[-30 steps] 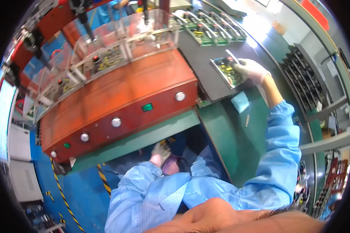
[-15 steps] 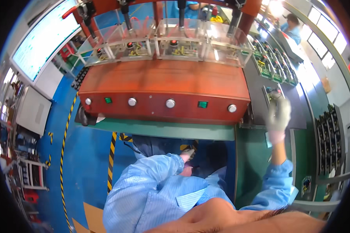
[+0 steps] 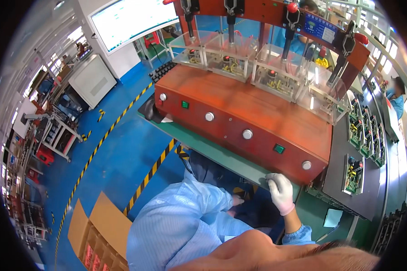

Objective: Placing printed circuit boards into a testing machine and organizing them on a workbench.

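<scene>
R hand (image 3: 280,192): gloved, fingers loosely bent, nothing seen held; over green bench strip (image 3: 235,157), can't tell if touching.
L hand (image 3: 234,201): left of R hand, mostly hidden; can't tell if gripping or empty.
Silver btn (image 3: 306,165): just beyond R hand, slightly to its right; prob. easy to knock w/ a knuckle if lifting w/o looking.
Green switch (image 3: 279,148): straight beyond R hand; same risk, likely from a hasty fwd reach.
Red fixture (image 3: 244,108): beyond R hand, stretching off to its left.
Clear covers (image 3: 271,58): farther beyond, atop red fixture, w/ boards (image 3: 273,83) beneath; poss. bent or cracked parts if pressing down on anything seated askew.
Lone board (image 3: 353,175): right of R hand, well apart from it, on dark mat (image 3: 334,180); could get nudged or scraped by a low sweep right.
Board rows (image 3: 366,131): beyond lone board, packed close; poss. knocks betw. neighbours if lifting one carelessly.
Blue pad (image 3: 333,217): right of R hand, nearer body; could get dragged by a loose cuff (image 3: 298,235).
Carton (image 3: 101,230): far left of R hand, flaps up; poss. trip if stepping that way.
</scene>
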`<state>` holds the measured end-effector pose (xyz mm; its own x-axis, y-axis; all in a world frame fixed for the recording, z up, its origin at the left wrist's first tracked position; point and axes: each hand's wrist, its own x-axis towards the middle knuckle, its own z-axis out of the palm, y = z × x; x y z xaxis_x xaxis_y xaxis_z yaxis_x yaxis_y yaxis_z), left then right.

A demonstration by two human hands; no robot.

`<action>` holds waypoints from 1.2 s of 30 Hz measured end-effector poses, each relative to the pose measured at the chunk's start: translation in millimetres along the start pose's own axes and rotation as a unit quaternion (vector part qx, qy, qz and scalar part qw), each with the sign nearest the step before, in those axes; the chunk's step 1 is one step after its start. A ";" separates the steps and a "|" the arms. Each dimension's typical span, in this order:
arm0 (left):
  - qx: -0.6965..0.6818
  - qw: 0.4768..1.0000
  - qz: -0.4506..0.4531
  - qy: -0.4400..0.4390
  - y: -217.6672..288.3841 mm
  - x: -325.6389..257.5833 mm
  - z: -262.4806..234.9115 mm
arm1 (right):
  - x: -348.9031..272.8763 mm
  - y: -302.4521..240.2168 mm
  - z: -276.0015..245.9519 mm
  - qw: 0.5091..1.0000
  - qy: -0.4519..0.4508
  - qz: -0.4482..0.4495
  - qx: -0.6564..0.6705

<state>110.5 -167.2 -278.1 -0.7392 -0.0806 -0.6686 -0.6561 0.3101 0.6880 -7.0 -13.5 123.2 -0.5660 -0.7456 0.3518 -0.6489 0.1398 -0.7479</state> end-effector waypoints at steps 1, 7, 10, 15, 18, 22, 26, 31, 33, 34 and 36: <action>0.016 1.000 0.003 -0.004 -0.6 4.8 3.4 | 0.3 0.3 -2.4 0.999 0.003 0.041 0.035; 0.121 0.992 0.018 -0.032 -20.9 24.4 20.9 | 3.1 5.6 2.6 0.999 0.009 -0.028 -0.016; 0.179 0.983 0.026 -0.044 -33.0 27.6 25.4 | 3.1 3.5 -0.8 1.000 0.008 -0.019 -0.003; 0.179 0.981 0.047 -0.054 -28.7 18.1 27.9 | 2.6 3.3 -0.5 1.000 0.009 -0.020 0.002; 0.165 0.982 0.064 -0.065 -21.9 8.7 29.7 | 0.6 1.6 -1.0 1.000 0.006 -0.009 -0.001; 0.150 0.981 0.092 -0.078 -11.1 -4.8 23.6 | 0.2 -2.0 -3.1 1.000 0.001 0.019 -0.013; 0.136 0.979 0.120 -0.092 -3.5 -21.3 8.0 | 2.1 -3.8 -3.0 1.000 -0.004 0.019 -0.010; 0.125 0.974 0.153 -0.109 13.7 -37.0 -1.1 | 2.5 -4.0 -2.3 1.000 -0.003 0.019 -0.020; 0.121 0.976 0.139 -0.114 18.8 -40.4 -0.8 | 2.9 -2.4 -2.5 1.000 -0.003 0.016 -0.017; 0.118 0.978 0.126 -0.116 21.6 -41.8 -1.2 | 3.2 -1.0 -2.2 1.000 -0.003 0.012 -0.016; 0.112 0.981 0.100 -0.120 28.1 -44.0 -2.8 | 3.6 0.8 -2.6 1.000 -0.002 0.002 -0.012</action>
<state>124.2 -157.6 -228.6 -0.7749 0.2206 -0.5924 -0.4315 0.5002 0.7507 -10.9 -14.4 125.4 -0.5671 -0.7471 0.3469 -0.6591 0.1590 -0.7350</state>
